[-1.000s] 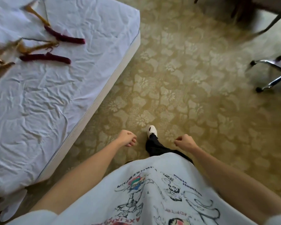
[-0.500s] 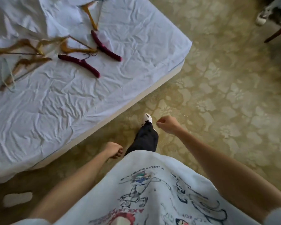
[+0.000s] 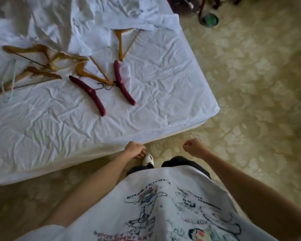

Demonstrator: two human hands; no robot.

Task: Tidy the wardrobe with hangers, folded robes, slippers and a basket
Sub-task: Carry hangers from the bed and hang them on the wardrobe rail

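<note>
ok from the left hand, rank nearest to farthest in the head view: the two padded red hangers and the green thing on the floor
1. Left red hanger, on the bed straight beyond the left hand.
2. Right red hanger, a little farther up the bed.
3. Green thing, on the floor past the bed's far corner.

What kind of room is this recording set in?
Probably a bedroom or hotel room: a bed with a wrinkled white sheet, hangers scattered on it, and patterned carpet.
</note>
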